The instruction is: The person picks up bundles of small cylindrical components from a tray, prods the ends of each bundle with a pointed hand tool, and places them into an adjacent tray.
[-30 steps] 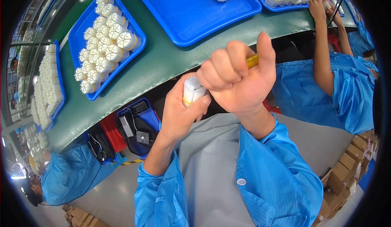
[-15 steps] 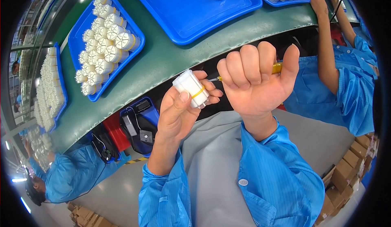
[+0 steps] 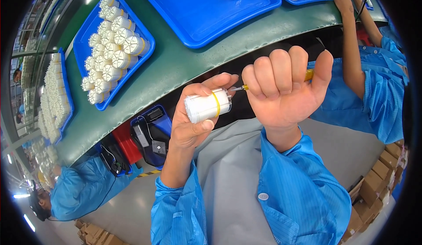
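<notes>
My left hand [image 3: 184, 128] grips a white cylinder [image 3: 202, 107] wrapped with a yellow rubber band and edged by clear plastic. The cylinder lies almost level, with its ends pointing left and right, between thumb and fingers. My right hand [image 3: 285, 91] is closed, palm toward me, around a thin-shafted screwdriver [image 3: 310, 74] with a yellow handle. Most of the handle is hidden behind the fingers. Its metal shaft points left, toward the cylinder's right end; whether the tip touches it I cannot tell. Both hands are held in front of the table edge.
A blue tray [image 3: 151, 47] of similar white cylinders stands on the green table [image 3: 169, 65]. Another blue tray [image 3: 193, 23] holds one cylinder. Co-workers' arms [image 3: 353, 65] reach in at right; another person [image 3: 83, 188] is at lower left. Cardboard boxes [image 3: 373, 181] are stacked at right.
My left hand has turned the white cylinder from steeply tilted to nearly level. My right hand with the screwdriver has shifted slightly right.
</notes>
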Tool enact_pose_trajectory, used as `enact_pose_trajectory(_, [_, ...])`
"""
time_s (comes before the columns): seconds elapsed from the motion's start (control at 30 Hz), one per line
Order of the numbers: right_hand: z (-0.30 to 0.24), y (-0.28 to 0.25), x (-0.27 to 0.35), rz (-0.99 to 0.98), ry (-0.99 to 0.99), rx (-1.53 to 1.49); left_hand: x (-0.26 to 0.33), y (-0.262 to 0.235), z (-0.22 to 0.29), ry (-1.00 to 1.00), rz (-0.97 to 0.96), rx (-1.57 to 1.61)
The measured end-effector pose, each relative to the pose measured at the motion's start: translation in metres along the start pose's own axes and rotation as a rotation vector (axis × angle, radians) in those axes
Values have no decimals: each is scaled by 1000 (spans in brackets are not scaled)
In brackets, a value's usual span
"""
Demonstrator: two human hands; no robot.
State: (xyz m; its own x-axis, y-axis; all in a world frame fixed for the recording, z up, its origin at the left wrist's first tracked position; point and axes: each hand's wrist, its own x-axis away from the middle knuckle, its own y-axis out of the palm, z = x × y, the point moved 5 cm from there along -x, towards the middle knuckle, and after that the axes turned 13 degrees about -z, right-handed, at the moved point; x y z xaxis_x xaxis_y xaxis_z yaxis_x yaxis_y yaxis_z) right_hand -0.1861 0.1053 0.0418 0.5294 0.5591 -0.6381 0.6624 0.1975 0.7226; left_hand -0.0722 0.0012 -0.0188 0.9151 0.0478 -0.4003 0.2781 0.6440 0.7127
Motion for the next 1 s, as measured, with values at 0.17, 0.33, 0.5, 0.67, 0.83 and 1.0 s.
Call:
enact_pose_trajectory(0.17, [0,5,-1,-52,7,-13,1,3,2,15,-56,28])
enact_pose_trajectory(0.33, [2,5,-1,-80,8,-22,1,2,5,19,-68,-6])
enact_pose_trajectory(0.5, [4,4,0,-100,6,-27,-2,4,17,101,-191,-466])
enact_pose_trajectory(0.67, [6,20,0,-36,-9,56,-2,4,19,96,-121,-414])
enact_pose_trajectory(0.83, [12,31,-2,-68,-26,146,5,5,3,-194,102,43])
enact_pose_trajectory(1.0, [15,16,-9,-120,137,18,8,13,-3,-272,112,281])
